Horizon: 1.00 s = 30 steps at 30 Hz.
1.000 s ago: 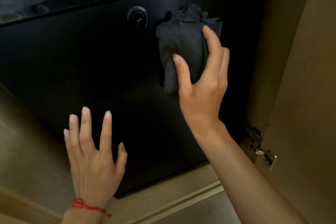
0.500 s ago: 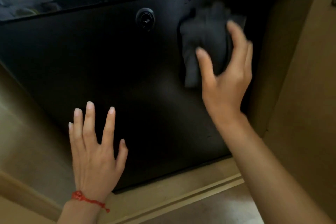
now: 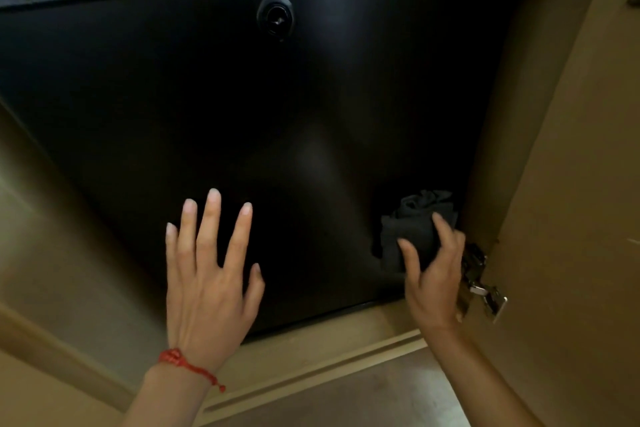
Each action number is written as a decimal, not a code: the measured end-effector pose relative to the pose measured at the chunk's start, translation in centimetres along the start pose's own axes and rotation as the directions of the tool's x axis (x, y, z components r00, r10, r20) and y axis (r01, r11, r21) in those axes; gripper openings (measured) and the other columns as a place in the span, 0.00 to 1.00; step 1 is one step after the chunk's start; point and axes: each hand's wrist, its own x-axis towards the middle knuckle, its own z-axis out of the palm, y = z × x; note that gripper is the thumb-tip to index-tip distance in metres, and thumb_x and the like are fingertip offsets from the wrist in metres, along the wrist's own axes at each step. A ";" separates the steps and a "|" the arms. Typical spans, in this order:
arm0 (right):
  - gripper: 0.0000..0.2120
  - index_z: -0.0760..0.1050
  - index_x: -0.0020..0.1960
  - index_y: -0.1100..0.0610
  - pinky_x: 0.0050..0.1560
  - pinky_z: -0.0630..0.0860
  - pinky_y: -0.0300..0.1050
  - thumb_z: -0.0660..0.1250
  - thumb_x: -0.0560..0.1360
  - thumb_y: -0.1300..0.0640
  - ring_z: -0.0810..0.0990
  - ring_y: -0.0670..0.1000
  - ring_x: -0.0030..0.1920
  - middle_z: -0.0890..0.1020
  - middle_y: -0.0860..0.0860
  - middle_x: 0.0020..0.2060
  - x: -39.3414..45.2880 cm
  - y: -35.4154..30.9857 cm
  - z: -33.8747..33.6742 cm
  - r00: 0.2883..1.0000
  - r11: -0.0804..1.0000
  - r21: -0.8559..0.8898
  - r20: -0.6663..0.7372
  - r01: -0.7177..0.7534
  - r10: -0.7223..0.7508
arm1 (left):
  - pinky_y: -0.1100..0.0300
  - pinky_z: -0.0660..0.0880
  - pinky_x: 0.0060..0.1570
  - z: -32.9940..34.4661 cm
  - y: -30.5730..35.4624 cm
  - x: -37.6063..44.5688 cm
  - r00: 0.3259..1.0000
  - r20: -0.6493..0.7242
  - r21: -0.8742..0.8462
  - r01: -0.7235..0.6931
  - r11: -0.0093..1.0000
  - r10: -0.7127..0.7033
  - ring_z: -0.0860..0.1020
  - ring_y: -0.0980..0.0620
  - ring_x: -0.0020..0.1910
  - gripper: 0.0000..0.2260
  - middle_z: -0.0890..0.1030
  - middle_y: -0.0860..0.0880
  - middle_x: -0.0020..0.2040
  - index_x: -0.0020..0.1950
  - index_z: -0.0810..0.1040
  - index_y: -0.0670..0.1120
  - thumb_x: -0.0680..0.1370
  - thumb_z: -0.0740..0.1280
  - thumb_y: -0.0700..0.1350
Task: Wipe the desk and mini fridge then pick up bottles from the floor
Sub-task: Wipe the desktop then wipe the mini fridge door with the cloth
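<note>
The black mini fridge door (image 3: pixel 242 107) fills most of the head view, with a round lock (image 3: pixel 276 18) near its top. My right hand (image 3: pixel 434 282) presses a crumpled dark grey cloth (image 3: pixel 414 229) against the door's lower right corner. My left hand (image 3: pixel 209 277), a red string on its wrist, is spread flat with fingers apart over the lower middle of the door and holds nothing. No bottles or desk are in sight.
The fridge sits inside a wooden cabinet (image 3: pixel 311 340). The cabinet's open door (image 3: pixel 571 184) stands at the right, with a metal hinge (image 3: pixel 483 291) just right of my right hand. A wooden side panel (image 3: pixel 52 218) runs along the left.
My right hand has swept the cloth from the upper right of the fridge door down to its lower right corner. The left hand stays spread on the lower door.
</note>
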 end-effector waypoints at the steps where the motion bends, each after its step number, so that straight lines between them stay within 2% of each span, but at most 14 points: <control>1: 0.23 0.61 0.64 0.58 0.55 0.61 0.18 0.57 0.77 0.43 0.71 0.51 0.50 0.72 0.69 0.49 0.1 0.1 0.0 1.000 1.000 0.008 -0.012 -0.002 0.002 | 0.46 0.45 0.72 0.0 0.0 0.0 1.000 0.005 -0.003 0.002 1.000 -0.002 0.51 0.37 0.73 0.27 0.54 0.37 0.73 0.73 0.58 0.44 0.74 0.57 0.49; 5: 0.21 0.62 0.63 0.59 0.54 0.62 0.20 0.61 0.75 0.50 0.67 0.42 0.51 0.71 0.67 0.49 2.3 -1.2 0.1 0.992 0.997 0.042 -0.107 0.069 -0.065 | 0.46 0.45 0.72 -0.1 -0.1 0.0 1.000 0.015 0.004 -0.005 1.000 0.005 0.50 0.38 0.73 0.27 0.54 0.37 0.73 0.73 0.58 0.44 0.74 0.57 0.48; 8: 0.21 0.62 0.63 0.60 0.55 0.61 0.21 0.64 0.74 0.55 0.66 0.40 0.51 0.71 0.66 0.49 4.0 -2.2 0.2 0.977 0.991 0.036 -0.176 0.125 -0.117 | 0.45 0.47 0.72 0.1 -0.1 -0.5 1.000 0.020 0.004 -0.011 1.000 0.011 0.50 0.38 0.74 0.27 0.54 0.37 0.73 0.73 0.58 0.44 0.75 0.57 0.48; 13: 0.22 0.60 0.64 0.61 0.56 0.62 0.22 0.62 0.74 0.54 0.66 0.37 0.51 0.71 0.63 0.50 3.3 -1.7 0.7 0.973 0.991 0.028 -0.194 0.129 -0.121 | 0.44 0.48 0.72 1.0 -0.4 -2.5 0.999 0.048 -0.006 -0.016 1.000 0.016 0.51 0.37 0.73 0.27 0.53 0.37 0.73 0.73 0.59 0.44 0.75 0.57 0.47; 16: 0.22 0.60 0.64 0.60 0.55 0.62 0.21 0.61 0.75 0.52 0.69 0.45 0.50 0.71 0.66 0.50 0.3 0.1 1.0 0.991 0.997 0.025 -0.109 0.077 -0.074 | 0.44 0.48 0.72 1.6 -0.9 -3.8 0.997 0.070 -0.002 -0.008 1.000 0.008 0.51 0.37 0.73 0.27 0.54 0.37 0.73 0.73 0.59 0.43 0.74 0.58 0.47; 18: 0.22 0.60 0.64 0.59 0.57 0.61 0.21 0.59 0.76 0.47 0.70 0.52 0.52 0.70 0.64 0.52 -2.3 1.3 1.3 0.999 1.000 0.025 -0.037 0.018 -0.017 | 0.44 0.47 0.72 2.0 -1.3 -4.5 0.997 0.073 -0.005 0.001 1.000 0.000 0.50 0.37 0.73 0.27 0.53 0.37 0.73 0.72 0.59 0.43 0.74 0.58 0.46; 20: 0.23 0.61 0.64 0.59 0.59 0.61 0.22 0.58 0.77 0.45 0.70 0.55 0.54 0.70 0.65 0.53 -4.0 1.9 1.7 1.000 0.999 0.037 0.001 -0.021 0.021 | 0.45 0.46 0.72 2.3 -1.7 -5.0 0.997 0.077 -0.003 0.011 1.000 -0.010 0.49 0.38 0.74 0.27 0.53 0.37 0.73 0.73 0.58 0.43 0.74 0.58 0.46; 22: 0.22 0.61 0.64 0.59 0.60 0.62 0.24 0.58 0.77 0.45 0.70 0.55 0.55 0.67 0.59 0.54 -4.4 2.0 2.2 1.000 0.998 0.050 -0.012 -0.026 0.027 | 0.45 0.46 0.73 2.6 -2.0 -5.3 0.997 0.076 0.001 0.014 1.000 -0.014 0.47 0.41 0.74 0.28 0.53 0.37 0.73 0.73 0.57 0.43 0.74 0.58 0.46; 25: 0.22 0.60 0.63 0.59 0.59 0.63 0.25 0.59 0.77 0.47 0.70 0.52 0.54 0.66 0.55 0.52 -3.9 1.2 2.6 0.999 0.997 0.071 -0.042 -0.003 0.006 | 0.45 0.45 0.73 3.0 -2.3 -5.4 0.998 0.069 0.008 0.009 1.000 -0.010 0.44 0.43 0.75 0.29 0.53 0.38 0.73 0.74 0.55 0.44 0.74 0.58 0.46; 29: 0.20 0.61 0.63 0.60 0.58 0.62 0.24 0.62 0.75 0.53 0.68 0.37 0.55 0.67 0.56 0.51 -2.5 -1.2 3.6 0.991 0.990 0.097 -0.096 0.100 -0.091 | 0.45 0.43 0.73 3.8 -2.2 -5.5 0.999 0.038 0.009 0.007 1.000 -0.008 0.43 0.43 0.75 0.31 0.52 0.38 0.73 0.75 0.52 0.45 0.74 0.59 0.46; 30: 0.20 0.61 0.62 0.60 0.58 0.63 0.24 0.62 0.75 0.54 0.68 0.36 0.54 0.66 0.55 0.51 -2.0 -2.0 4.1 0.987 0.987 0.099 -0.108 0.127 -0.117 | 0.45 0.43 0.73 3.9 -2.2 -5.5 0.999 0.035 0.008 0.009 1.000 -0.009 0.43 0.43 0.75 0.31 0.51 0.38 0.73 0.75 0.51 0.46 0.74 0.60 0.46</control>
